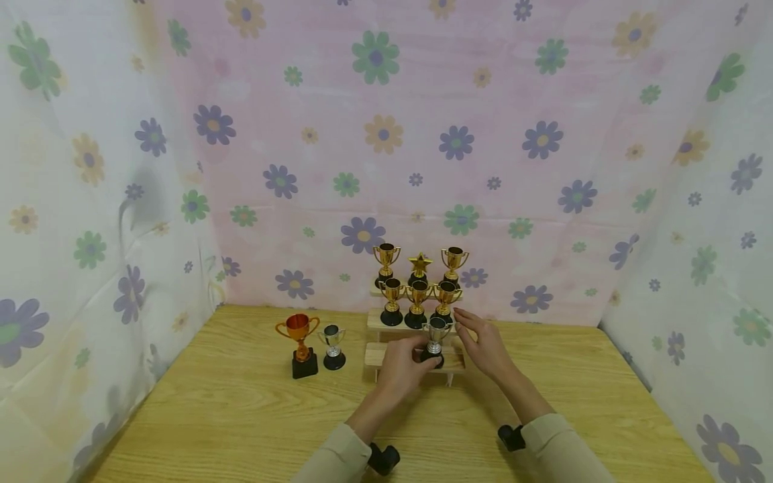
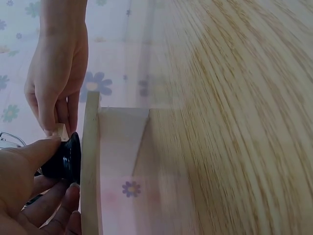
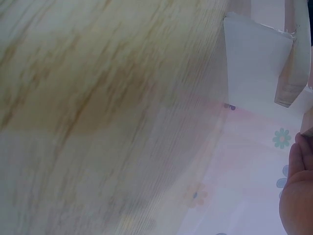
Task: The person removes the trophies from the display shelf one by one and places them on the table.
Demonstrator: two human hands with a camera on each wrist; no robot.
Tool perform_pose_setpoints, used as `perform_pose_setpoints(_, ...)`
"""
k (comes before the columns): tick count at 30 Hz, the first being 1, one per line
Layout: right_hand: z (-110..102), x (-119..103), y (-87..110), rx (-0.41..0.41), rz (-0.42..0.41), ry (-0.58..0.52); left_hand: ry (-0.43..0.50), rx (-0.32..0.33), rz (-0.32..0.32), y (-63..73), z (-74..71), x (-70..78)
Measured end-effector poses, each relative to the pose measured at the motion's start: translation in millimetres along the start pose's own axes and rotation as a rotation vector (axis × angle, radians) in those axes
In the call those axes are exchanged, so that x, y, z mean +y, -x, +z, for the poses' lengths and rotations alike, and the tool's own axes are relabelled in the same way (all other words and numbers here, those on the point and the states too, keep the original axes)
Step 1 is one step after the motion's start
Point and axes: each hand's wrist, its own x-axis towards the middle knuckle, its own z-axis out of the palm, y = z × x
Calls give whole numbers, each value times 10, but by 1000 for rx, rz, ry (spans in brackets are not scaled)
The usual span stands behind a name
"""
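Note:
A small silver trophy cup (image 1: 436, 330) with a black base is at the lowest step of a tiered wooden stand (image 1: 376, 353). My left hand (image 1: 400, 367) grips it low down, thumb and fingers around the black base (image 2: 63, 160), which is right at the step's surface in the left wrist view. My right hand (image 1: 488, 347) is at the stand's right side with fingers extended, fingertips by the end of the middle step. Three gold cups (image 1: 417, 295) stand on that middle step. Above them, the top step bears two more gold cups and a gold star trophy (image 1: 419, 265).
Left of the stand, a bronze-orange trophy cup (image 1: 298, 329) and another silver trophy cup (image 1: 332, 339) stand upright on the wood-grain table (image 1: 241, 416). Flower-patterned cloth (image 1: 302, 134) hangs behind and along both sides.

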Motion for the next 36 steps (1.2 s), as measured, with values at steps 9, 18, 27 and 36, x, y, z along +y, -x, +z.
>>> perform_pose_setpoints(9, -13, -12, -1, -2, 0, -1, -28, 4, 8, 34, -40, -34)
perform_pose_setpoints(18, 14, 26, -3, 10, -17, 9, -19, -5, 6, 76, -93, -64)
perform_pose_setpoints(27, 23, 31, 1, 31, -35, 0, -18, 20, 37, 112, -136, -93)
perform_pose_setpoints(36, 19, 22, 3, 23, -28, 5, 2, 6, -5, 148, -215, -139)
